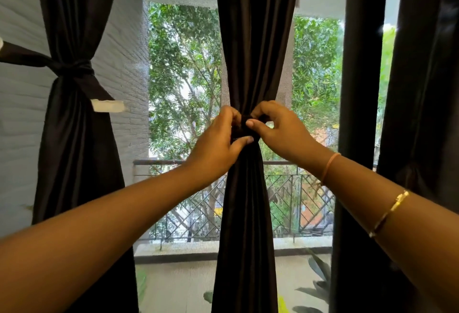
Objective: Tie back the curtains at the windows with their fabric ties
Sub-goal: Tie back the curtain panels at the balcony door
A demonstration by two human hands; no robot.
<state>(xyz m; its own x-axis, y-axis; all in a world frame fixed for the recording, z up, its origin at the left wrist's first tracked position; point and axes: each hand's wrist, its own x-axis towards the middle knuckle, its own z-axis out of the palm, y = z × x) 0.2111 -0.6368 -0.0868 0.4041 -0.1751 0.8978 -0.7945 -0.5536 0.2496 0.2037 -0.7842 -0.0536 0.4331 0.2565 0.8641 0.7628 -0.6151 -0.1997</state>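
Fabric tie (244,126) around the gathered middle curtain (250,39), pinched between left grip (218,141) and right grip (280,131), both curled on it.

I see the left hand (218,145) and right hand (282,132) pinching the dark fabric tie (244,127) wrapped round the gathered middle curtain (248,201). The left curtain (74,143) hangs cinched by its own knotted tie (73,68).
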